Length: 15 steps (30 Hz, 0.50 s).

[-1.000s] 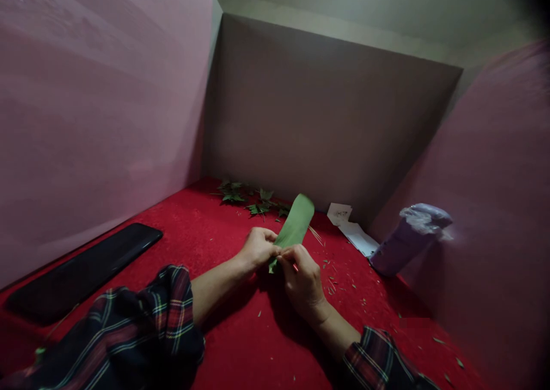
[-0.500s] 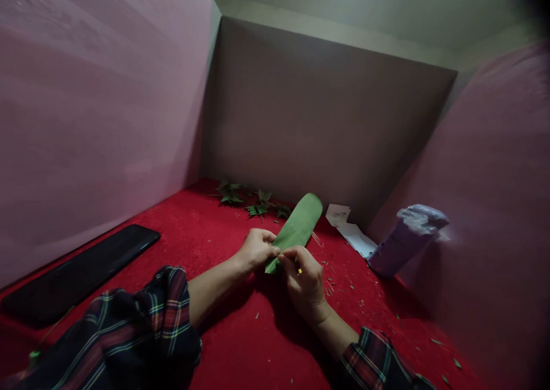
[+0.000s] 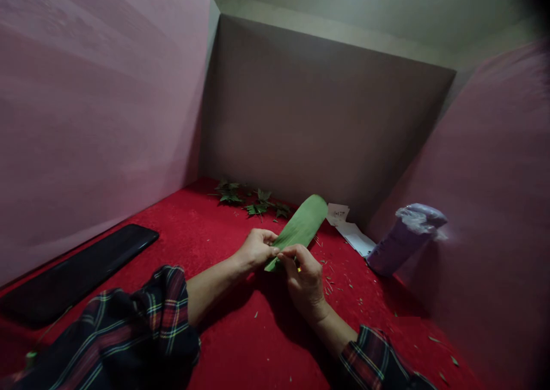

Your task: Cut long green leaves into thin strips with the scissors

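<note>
A long, broad green leaf (image 3: 302, 223) is folded or curved round at its far end and slants up and away to the right. Pinched between the thumb and fingers of my left hand (image 3: 255, 248) is its near part, on the left side. My right hand (image 3: 303, 278) has thumb and forefinger pressed together at the leaf's lower end, close to the left thumb. Whether something thin is also between those fingertips cannot be made out. A small yellow spot shows by the right fingers. Both hands are just above the red cloth (image 3: 232, 344).
Cut leaf sprigs (image 3: 258, 204) lie along the back edge. A dark flat phone-like slab (image 3: 86, 270) is at the left. White cards (image 3: 356, 238) and a purple plastic-wrapped pack (image 3: 401, 244) are at the right, with leaf scraps scattered nearby. Pink walls (image 3: 103, 103) stand at both sides.
The leaf's far end has tipped a little to the right. Both hands keep almost the same place and pinch.
</note>
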{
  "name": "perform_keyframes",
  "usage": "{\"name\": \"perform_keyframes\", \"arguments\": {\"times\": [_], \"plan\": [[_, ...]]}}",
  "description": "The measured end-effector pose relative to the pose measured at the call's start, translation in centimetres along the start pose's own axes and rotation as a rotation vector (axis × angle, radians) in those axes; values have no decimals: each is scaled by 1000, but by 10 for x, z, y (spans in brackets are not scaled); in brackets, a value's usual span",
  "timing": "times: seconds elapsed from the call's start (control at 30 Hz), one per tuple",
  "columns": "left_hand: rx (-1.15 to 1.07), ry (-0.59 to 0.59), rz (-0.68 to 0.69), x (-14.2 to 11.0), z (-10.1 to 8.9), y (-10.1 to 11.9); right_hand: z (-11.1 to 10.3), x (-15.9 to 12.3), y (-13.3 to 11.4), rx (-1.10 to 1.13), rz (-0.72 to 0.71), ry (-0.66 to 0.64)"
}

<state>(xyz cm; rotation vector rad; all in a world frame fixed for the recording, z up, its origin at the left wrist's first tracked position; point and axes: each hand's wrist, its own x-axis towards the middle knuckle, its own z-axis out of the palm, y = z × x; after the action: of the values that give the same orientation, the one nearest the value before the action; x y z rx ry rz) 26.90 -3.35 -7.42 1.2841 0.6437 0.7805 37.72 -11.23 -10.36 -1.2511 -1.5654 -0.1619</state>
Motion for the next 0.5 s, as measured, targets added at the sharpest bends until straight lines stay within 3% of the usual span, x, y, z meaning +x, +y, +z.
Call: {"name": "perform_keyframes", "arguments": {"times": [0.5], "plan": [[-32, -55, -22, 1, -3, -1, 1, 0, 4, 16, 103, 19]]}}
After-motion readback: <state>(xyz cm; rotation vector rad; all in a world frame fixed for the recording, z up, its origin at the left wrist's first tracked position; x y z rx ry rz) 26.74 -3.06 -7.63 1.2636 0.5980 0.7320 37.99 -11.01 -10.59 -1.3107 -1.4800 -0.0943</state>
